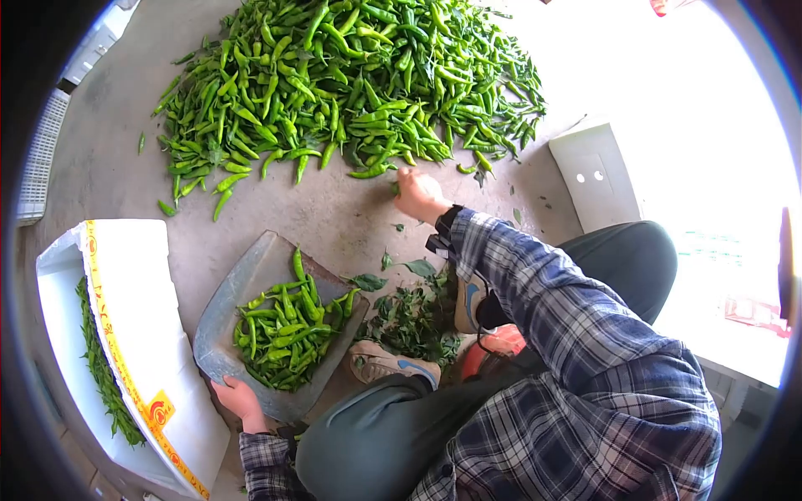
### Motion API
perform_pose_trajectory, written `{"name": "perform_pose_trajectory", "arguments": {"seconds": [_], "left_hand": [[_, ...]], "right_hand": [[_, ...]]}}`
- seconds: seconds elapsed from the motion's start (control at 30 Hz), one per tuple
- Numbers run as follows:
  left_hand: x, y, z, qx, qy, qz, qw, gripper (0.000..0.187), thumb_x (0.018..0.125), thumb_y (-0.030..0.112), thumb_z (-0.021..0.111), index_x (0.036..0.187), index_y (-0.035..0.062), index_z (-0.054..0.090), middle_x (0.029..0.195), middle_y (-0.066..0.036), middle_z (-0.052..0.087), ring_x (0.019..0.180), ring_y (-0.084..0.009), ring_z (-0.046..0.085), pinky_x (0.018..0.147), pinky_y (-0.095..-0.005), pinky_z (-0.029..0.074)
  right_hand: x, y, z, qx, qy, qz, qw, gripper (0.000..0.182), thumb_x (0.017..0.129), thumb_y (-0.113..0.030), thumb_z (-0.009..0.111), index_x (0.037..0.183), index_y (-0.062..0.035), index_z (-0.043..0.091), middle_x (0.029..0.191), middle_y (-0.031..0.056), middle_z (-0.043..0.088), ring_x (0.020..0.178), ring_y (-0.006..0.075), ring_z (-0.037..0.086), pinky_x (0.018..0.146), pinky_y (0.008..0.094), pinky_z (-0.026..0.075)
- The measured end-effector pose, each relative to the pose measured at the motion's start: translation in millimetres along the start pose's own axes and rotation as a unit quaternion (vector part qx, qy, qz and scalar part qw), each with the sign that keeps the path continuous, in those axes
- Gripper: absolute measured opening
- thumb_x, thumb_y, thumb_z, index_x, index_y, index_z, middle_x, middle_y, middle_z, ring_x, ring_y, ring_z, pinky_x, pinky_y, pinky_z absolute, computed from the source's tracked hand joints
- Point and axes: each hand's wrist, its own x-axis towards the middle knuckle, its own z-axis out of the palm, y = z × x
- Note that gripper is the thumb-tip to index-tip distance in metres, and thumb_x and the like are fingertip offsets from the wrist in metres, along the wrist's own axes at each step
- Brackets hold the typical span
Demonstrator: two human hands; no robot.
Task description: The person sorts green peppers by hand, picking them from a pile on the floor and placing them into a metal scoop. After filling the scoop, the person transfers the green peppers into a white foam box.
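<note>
A grey metal scoop (219, 313) lies on the floor with a small heap of green chili peppers (288, 334) in it. My left hand (241, 401) grips the scoop's near left rim. Just in front of the large pile of green chili peppers (351, 83), my right hand (420, 195) is closed, fingers curled. A bit of green shows at its fingertips, too small to name. Between the scoop and my shoes lie loose green leaves (409, 313).
On the left stands a white foam box (138, 309) with yellow tape and green peppers inside. Another white foam box (595, 175) is at right. A white crate (43, 154) sits at the far left. My shoes (393, 363) flank the leaves.
</note>
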Motion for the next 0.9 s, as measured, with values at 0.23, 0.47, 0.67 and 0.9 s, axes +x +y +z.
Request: {"name": "perform_pose_trajectory", "arguments": {"seconds": [0.23, 0.47, 0.67, 0.9], "left_hand": [[-0.1, -6.2, 2.0, 0.007, -0.02, -0.032, 0.999, 0.039, 0.085, 0.014, 0.044, 0.115, -0.0112, 0.041, 0.108, -0.03, 0.051, 0.099, -0.0421, 0.049, 0.086, -0.0421, 0.038], [-1.8, -2.5, 1.4, 0.001, -0.011, -0.023, 1.0, 0.04, 0.085, 0.015, 0.044, 0.116, -0.0114, 0.04, 0.11, -0.031, 0.049, 0.101, -0.0421, 0.048, 0.087, -0.0416, 0.037], [-1.9, -0.5, -0.3, 0.013, -0.002, -0.001, 1.0, 0.039, 0.085, 0.013, 0.045, 0.114, -0.0114, 0.042, 0.108, -0.03, 0.051, 0.1, -0.0426, 0.048, 0.086, -0.0415, 0.038], [-2.6, 6.2, -2.6, -0.002, -0.01, -0.026, 1.0, 0.034, 0.084, 0.012, 0.044, 0.111, -0.0099, 0.044, 0.104, -0.03, 0.052, 0.096, -0.0432, 0.049, 0.083, -0.0428, 0.039]], "right_hand": [[56.5, 0.1, -63.5, 0.039, 0.247, -0.005, 0.968, 0.027, 0.069, -0.007, 0.054, 0.094, -0.0053, 0.047, 0.088, 0.0193, 0.052, 0.08, 0.0352, 0.054, 0.065, 0.0435, 0.046], [39.4, -38.4, -22.4, 0.043, 0.098, 0.017, 0.994, 0.055, 0.072, -0.003, 0.05, 0.123, -0.0183, 0.038, 0.131, 0.0275, 0.026, 0.117, 0.044, 0.032, 0.086, 0.0497, 0.04], [-16.7, -63.6, -14.8, 0.007, -0.024, -0.108, 0.994, 0.063, 0.075, -0.003, 0.045, 0.133, -0.0237, 0.031, 0.136, 0.0288, 0.014, 0.125, 0.0448, 0.022, 0.098, 0.0497, 0.029], [-4.3, -15.7, -28.9, 0.064, 0.031, -0.129, 0.989, 0.031, 0.07, -0.005, 0.051, 0.1, -0.0107, 0.054, 0.094, 0.0152, 0.055, 0.085, 0.0323, 0.056, 0.071, 0.0407, 0.047]]}}
